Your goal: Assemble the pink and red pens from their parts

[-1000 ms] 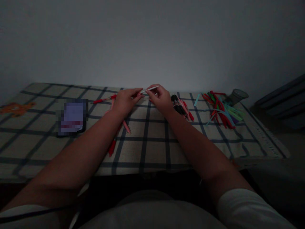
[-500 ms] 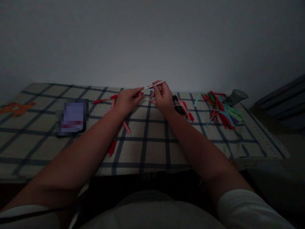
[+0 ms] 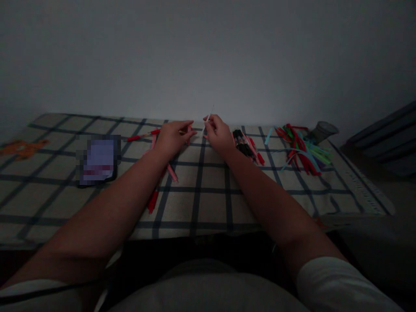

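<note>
My right hand [image 3: 219, 132], closed in a pinch, holds a thin white stick like a pen refill [image 3: 208, 116] that slants upward above the far side of the table. Facing it, my left hand [image 3: 172, 136] has its fingertips curled in. A small reddish piece [image 3: 189, 135] shows between its thumb and fingers; its kind is too dim to make out. The hands are a short gap apart. Beside and under my left wrist lie a red pen [image 3: 139, 136], pink pens [image 3: 172, 172] and another red pen [image 3: 153, 201].
Right of my right hand lies a group of black and red pens [image 3: 243, 145]. Farther right are colourful strips [image 3: 300, 151] and a dark cup-like container [image 3: 323, 130] on its side. A blurred phone-like object [image 3: 99, 160] and an orange item [image 3: 24, 148] lie left on the checked tablecloth [image 3: 211, 203].
The white stick has swung from nearly level to steep in my right hand. My left fingers have come away from its end, and a reddish piece now shows at them.
</note>
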{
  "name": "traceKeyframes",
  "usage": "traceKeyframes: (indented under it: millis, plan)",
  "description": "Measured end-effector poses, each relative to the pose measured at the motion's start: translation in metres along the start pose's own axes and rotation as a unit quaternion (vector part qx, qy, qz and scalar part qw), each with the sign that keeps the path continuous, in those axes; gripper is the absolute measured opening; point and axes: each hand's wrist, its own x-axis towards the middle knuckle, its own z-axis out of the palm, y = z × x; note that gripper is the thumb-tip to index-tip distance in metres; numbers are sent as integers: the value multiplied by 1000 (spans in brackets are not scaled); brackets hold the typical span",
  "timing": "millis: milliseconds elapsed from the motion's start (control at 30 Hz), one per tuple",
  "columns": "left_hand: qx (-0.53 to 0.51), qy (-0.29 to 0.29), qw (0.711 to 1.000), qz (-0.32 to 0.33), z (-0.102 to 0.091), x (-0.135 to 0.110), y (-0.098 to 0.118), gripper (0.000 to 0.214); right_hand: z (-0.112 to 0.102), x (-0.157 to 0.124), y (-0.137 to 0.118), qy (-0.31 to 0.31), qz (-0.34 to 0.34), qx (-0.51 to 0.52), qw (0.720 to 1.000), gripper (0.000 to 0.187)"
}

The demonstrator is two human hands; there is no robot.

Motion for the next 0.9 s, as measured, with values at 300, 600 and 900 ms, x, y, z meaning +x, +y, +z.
traceKeyframes:
  millis: [300, 600, 900]
  plan:
    - [-15, 7, 1000, -18, 2, 2, -4, 42, -12, -8, -27, -52, 7, -178, 983, 34]
    - [-11, 10, 1000, -8, 0, -3, 2, 49, -13, -7, -25, -104, 14, -264, 959, 32]
    - [-1, -8, 1000, -10, 1, -3, 2, 57, -10, -6, -23, -87, 20, -249, 964, 47]
